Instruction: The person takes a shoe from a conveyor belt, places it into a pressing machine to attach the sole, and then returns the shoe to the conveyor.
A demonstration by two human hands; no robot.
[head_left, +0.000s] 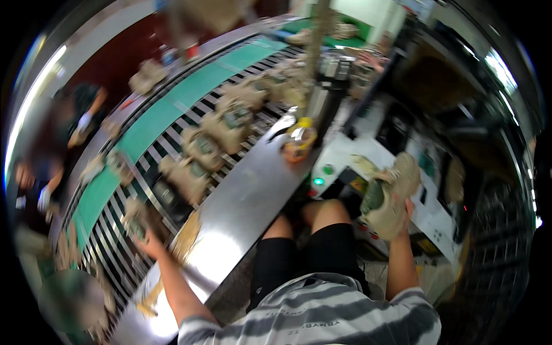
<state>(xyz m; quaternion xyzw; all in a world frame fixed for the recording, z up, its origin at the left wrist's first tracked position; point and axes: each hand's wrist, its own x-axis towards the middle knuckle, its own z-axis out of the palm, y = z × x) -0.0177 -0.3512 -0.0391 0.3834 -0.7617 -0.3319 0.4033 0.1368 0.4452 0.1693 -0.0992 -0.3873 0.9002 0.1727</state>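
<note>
My right hand is raised over the white machine and grips a beige shoe with a green lining; most of the fingers are behind it. To the left, my left hand reaches over the metal ledge to the roller conveyor. Its fingers close on another beige shoe, somewhat smeared by motion. Beside that shoe lies a dark object, and beyond it a row of similar beige shoes stands on the rollers.
A green belt runs behind the rollers. On the metal ledge stands a yellow-capped bottle, near a dark post. The white machine has a lit green button. Across the conveyor, a person's gloved hand shows.
</note>
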